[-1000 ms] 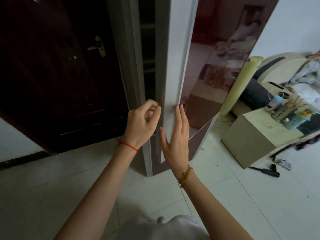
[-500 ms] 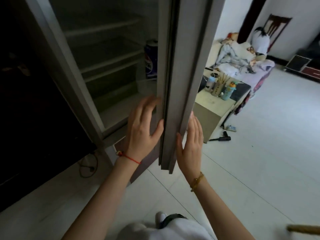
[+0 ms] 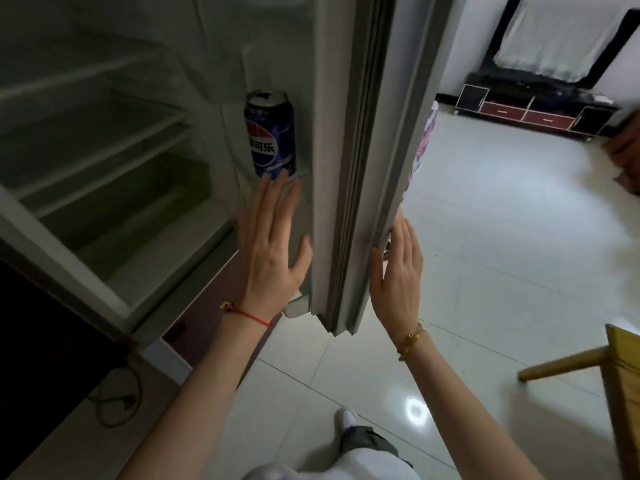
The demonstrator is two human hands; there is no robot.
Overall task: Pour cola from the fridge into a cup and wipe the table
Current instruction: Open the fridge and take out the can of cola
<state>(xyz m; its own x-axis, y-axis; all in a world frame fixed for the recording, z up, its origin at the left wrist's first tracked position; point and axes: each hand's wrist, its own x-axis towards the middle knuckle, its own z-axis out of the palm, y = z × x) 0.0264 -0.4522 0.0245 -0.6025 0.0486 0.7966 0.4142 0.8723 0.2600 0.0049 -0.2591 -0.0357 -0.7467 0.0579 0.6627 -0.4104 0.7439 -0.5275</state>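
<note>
The cola can [image 3: 270, 133] is standing upright in the fridge door [image 3: 343, 133] shelf. Both hands, left hand [image 3: 273, 251] and right hand [image 3: 398, 278], are lying flat, fingers extended, gripping nothing. Probably light, rigid, slick; I'd wrap its mid-body.

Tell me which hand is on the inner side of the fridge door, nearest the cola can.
The left hand, wearing the red string, just below the cola can; the right hand is on the door's outer side.
</note>
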